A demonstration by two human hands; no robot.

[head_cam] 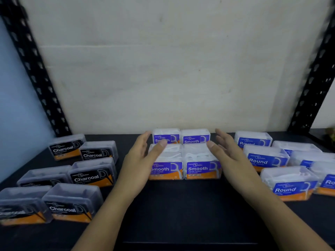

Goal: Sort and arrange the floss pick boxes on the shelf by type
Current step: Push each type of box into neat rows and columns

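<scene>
On the dark shelf (174,211), several clear "Smooth" floss pick boxes with purple labels (201,165) form a two-by-two block in the middle. My left hand (143,156) is open at the block's left side, thumb over the front left Smooth box (165,169). At the block's right side, my right hand (226,153) is open, its thumb near the front right box. Neither hand grips a box. Several black-labelled "Charcoal" boxes (87,176) lie on the left. Blue-labelled "Round" boxes (290,185), also several, lie on the right.
A pale board (172,69) backs the shelf. Black perforated uprights stand at the back left (36,73) and back right (313,77). In front of the Smooth block lies bare shelf, down to the front edge (190,242).
</scene>
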